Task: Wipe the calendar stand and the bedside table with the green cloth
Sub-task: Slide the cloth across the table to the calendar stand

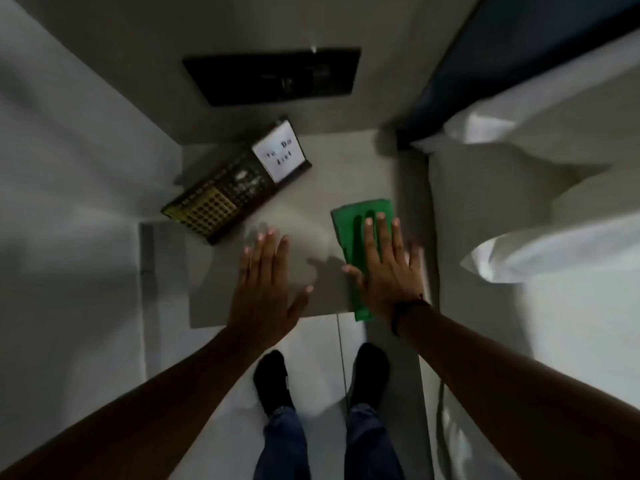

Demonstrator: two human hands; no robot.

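Note:
The green cloth (349, 223) lies flat on the right side of the grey bedside table (332, 168). My right hand (384, 268) presses on it, palm down, fingers spread and straight. My left hand (265, 282) hovers flat over the table's front middle, fingers apart, holding nothing. The dark calendar stand (228, 188) sits at the table's back left, angled, with a white "To Do List" card (280, 154) at its far end and a yellowish date grid at its near end.
A black panel (273, 76) is set in the wall behind the table. A bed with white pillows (540, 188) and sheets borders the table on the right. A white wall is at the left. My feet (273, 379) stand on the pale floor below.

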